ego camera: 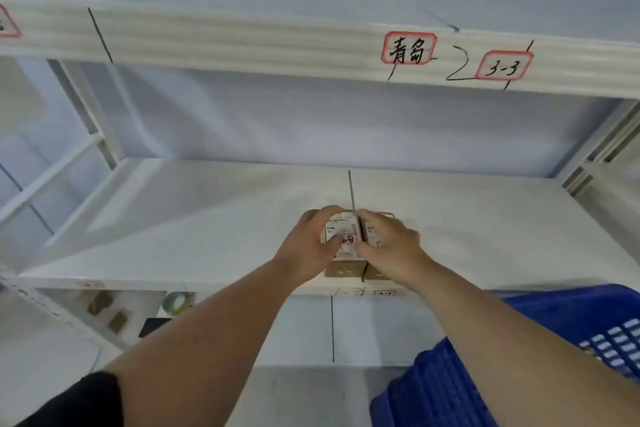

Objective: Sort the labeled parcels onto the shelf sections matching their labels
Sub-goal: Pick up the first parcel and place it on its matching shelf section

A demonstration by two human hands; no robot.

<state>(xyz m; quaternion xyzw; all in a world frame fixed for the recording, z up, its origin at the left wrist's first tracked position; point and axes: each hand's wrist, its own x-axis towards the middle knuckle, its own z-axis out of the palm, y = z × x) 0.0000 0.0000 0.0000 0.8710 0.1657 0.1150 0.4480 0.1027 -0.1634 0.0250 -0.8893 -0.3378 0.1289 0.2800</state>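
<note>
Two small brown cardboard parcels stand side by side on the white middle shelf [214,218], near its front edge, on either side of a black dividing line [350,191]. The left parcel [344,267] carries a white label with a red-framed mark. My left hand [308,246] grips it from the left side and top. My right hand [388,243] rests over the right parcel [375,272], its fingers touching the left parcel's label. Most of the right parcel is hidden under that hand.
The upper shelf beam carries red-framed labels, one handwritten [408,48] and one reading 3-3 [504,65]. A blue plastic crate [561,350] sits at the lower right. On the lower shelf at left lie a tape roll [177,302] and small brown parcels [98,302].
</note>
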